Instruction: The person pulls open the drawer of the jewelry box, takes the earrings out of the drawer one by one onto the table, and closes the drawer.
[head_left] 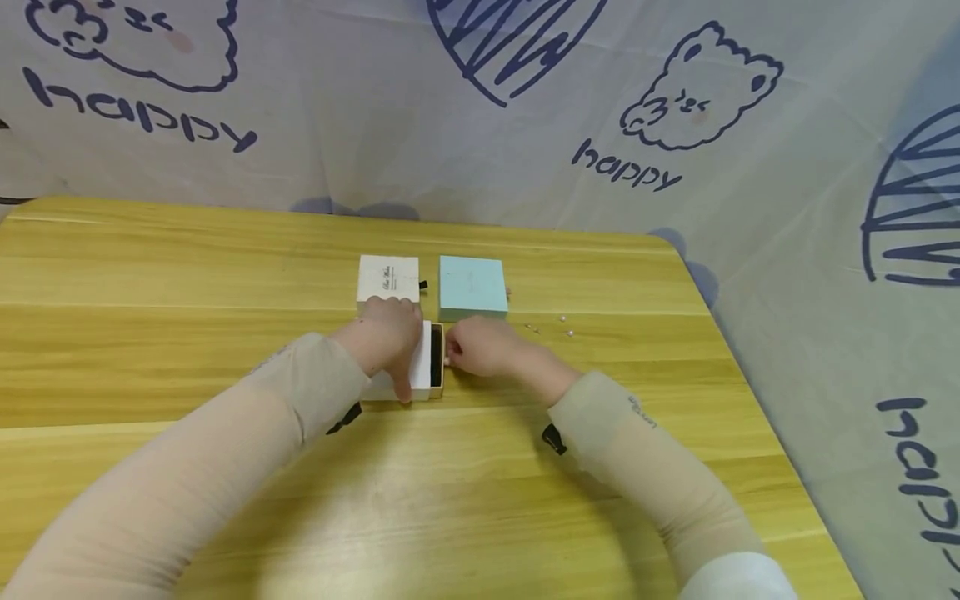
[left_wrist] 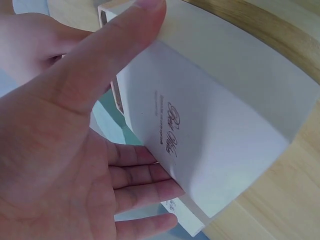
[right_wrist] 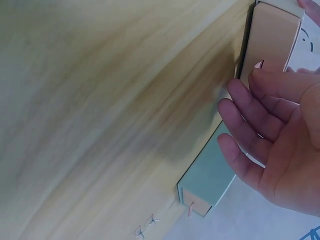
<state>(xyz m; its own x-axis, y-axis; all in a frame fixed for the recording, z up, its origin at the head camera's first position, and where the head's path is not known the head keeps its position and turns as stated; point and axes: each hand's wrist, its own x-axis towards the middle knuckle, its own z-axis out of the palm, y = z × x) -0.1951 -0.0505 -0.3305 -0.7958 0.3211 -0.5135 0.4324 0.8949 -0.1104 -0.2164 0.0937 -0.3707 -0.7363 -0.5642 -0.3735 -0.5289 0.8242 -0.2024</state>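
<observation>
A white drawer-style gift box (head_left: 422,358) with dark script on top lies in front of me. My left hand (head_left: 390,329) holds its sleeve, with the thumb along the near side and the fingers at the far side, as the left wrist view shows. From the box's right end a drawer (head_left: 437,379) with a dark inside sticks out a little. My right hand (head_left: 483,343) is at that end, thumb and index finger pinching a small pull tab (right_wrist: 259,64) on the drawer's tan front (right_wrist: 275,40). The other right fingers are loosely bent.
Behind stand a second white box (head_left: 386,275) with a black tab and a light blue box (head_left: 472,283) with a pinkish tab. Several tiny shiny pieces, resembling earrings (head_left: 570,333), lie right of the blue box. A printed cloth (head_left: 480,167) hangs behind the wooden table (head_left: 187,350).
</observation>
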